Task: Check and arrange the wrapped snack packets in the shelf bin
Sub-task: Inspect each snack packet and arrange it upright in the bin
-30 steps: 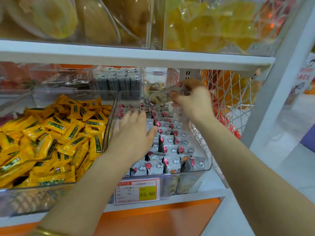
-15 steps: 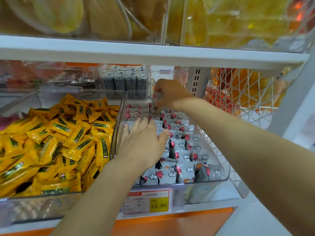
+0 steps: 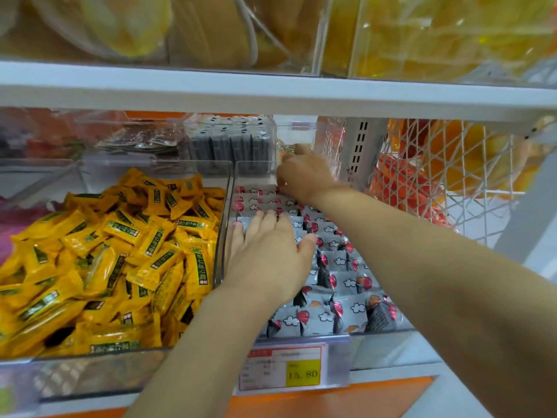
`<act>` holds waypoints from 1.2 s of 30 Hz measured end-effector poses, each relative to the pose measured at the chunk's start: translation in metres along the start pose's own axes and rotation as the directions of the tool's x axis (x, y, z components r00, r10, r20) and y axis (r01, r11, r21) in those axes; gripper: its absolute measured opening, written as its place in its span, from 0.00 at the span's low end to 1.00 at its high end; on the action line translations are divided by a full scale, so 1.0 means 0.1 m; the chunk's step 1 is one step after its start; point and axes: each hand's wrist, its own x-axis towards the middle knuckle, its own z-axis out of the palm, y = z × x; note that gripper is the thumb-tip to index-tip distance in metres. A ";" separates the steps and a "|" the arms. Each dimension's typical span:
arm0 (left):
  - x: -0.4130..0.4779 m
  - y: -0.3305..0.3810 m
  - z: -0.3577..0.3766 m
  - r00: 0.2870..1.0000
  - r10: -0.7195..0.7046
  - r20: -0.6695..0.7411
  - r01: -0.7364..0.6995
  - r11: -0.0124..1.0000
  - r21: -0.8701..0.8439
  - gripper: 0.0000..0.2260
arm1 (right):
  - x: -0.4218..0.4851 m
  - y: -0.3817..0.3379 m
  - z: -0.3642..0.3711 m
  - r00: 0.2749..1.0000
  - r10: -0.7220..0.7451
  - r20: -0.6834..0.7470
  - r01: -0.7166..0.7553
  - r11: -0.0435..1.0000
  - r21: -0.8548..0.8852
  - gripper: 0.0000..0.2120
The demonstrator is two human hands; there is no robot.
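price label (image 3: 294, 369) nearest, on clear bin (image 3: 380, 347). grey packets (image 3: 337, 315) filed on edge, rows running front to back, under flat, straight-fingered left hand (image 3: 268, 260). right hand (image 3: 304, 173) curled at far row; grasp unclear. yellow packets (image 3: 120, 251) beside left hand.

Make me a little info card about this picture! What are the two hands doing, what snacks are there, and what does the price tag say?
Left hand: lies flat, fingers straight, on the grey packets
Right hand: reaches to the back row of the clear bin, fingers curled; I cannot tell if it holds a packet
Grey packets: tidy rows in the clear bin, with white clouds and red marks
Yellow packets: loose heap, left of the clear bin
Price tag: says 15.80, at the front below the grey packets
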 end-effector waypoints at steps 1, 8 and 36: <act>0.00 0.00 0.00 1.000 0.001 -0.004 -0.001 1.000 -0.002 0.28 | 0.00 -0.01 0.00 1.000 0.005 -0.015 -0.004 1.000 0.013 0.07; -0.03 0.02 -0.03 0.988 0.006 -0.157 -0.023 0.994 -0.106 0.25 | -0.12 0.14 -0.39 0.966 0.234 -0.106 -0.138 0.821 0.555 0.05; -0.43 0.12 -0.45 0.974 -0.208 0.091 0.007 -0.369 -0.929 0.07 | -1.86 -0.06 -0.78 0.881 0.374 0.291 0.076 -0.718 0.692 0.05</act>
